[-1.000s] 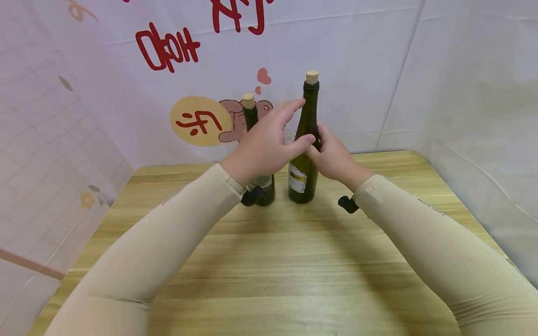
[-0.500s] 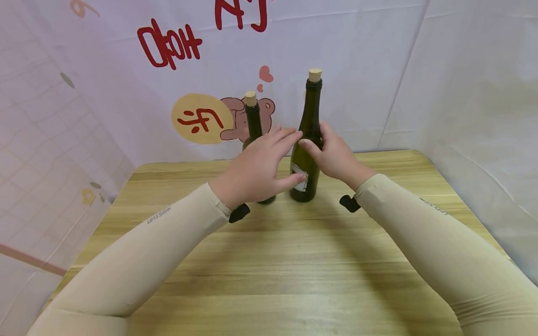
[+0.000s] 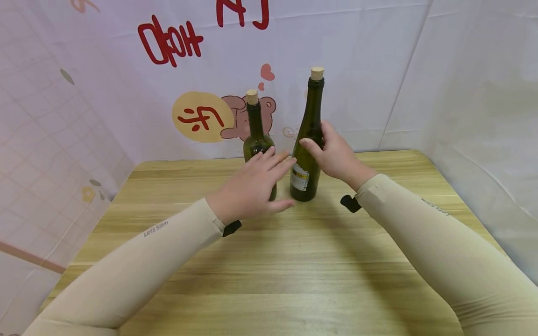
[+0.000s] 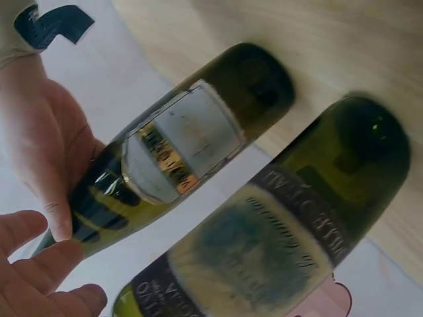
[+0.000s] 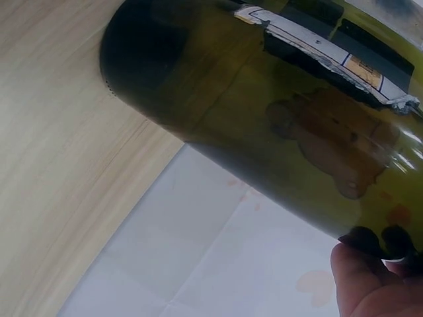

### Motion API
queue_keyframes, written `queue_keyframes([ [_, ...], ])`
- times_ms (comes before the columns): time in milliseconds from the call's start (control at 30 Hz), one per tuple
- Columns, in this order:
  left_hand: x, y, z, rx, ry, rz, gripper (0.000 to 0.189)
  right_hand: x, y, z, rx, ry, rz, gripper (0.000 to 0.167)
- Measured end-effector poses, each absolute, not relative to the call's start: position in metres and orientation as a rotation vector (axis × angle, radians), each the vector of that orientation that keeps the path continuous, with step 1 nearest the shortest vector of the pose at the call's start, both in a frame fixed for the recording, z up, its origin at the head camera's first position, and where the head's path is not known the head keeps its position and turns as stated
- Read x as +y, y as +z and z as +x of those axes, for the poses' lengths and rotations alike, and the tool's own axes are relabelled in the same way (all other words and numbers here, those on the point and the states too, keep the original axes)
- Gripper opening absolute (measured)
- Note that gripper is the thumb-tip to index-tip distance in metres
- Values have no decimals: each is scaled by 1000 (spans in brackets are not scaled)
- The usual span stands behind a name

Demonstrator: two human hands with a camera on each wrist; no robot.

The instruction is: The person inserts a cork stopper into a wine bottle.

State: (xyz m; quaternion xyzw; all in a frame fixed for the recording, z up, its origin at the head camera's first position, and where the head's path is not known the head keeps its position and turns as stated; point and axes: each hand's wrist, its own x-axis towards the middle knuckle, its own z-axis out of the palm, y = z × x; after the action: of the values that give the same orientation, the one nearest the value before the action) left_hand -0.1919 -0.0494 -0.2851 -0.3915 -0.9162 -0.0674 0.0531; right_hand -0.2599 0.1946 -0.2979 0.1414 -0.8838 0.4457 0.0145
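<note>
Two dark green wine bottles stand side by side on the table, each with a cork in its mouth. My right hand point(image 3: 339, 156) grips the right wine bottle point(image 3: 310, 116) around its middle, with the thumb at its near side. Its torn white and yellow label point(image 4: 182, 142) shows in the left wrist view. My left hand point(image 3: 248, 191) is spread in front of the left wine bottle point(image 3: 255, 135), hiding much of its body, with fingertips close to the right bottle. Seen from the left wrist, the left bottle bears a pale label point(image 4: 254, 247) with dark bands.
The wooden table point(image 3: 286, 280) runs beneath both arms. Behind the bottles hangs a white cloth backdrop point(image 3: 357, 70) with red lettering and a cartoon bear, and more pale cloth point(image 3: 483, 107) closes off the right side.
My left hand has come down from beside the right bottle's neck to low in front of the left bottle. The right bottle's label has turned slightly; my right hand stays on it.
</note>
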Motion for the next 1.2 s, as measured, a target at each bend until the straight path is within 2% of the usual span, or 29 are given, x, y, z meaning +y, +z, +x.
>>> queue_keyframes([
  [600,-81,-337,-173,-2758,-169,-1429,74,195,-296,-259,-2780,1374,467,56],
  [900,-106,-352,-174,-2861,-220,-1286,74,204,-304,-260,-2763,1420,614,55],
  [1200,-129,-355,-184,-2952,-232,-1094,78,225,-320,-255,-2932,1214,669,72],
])
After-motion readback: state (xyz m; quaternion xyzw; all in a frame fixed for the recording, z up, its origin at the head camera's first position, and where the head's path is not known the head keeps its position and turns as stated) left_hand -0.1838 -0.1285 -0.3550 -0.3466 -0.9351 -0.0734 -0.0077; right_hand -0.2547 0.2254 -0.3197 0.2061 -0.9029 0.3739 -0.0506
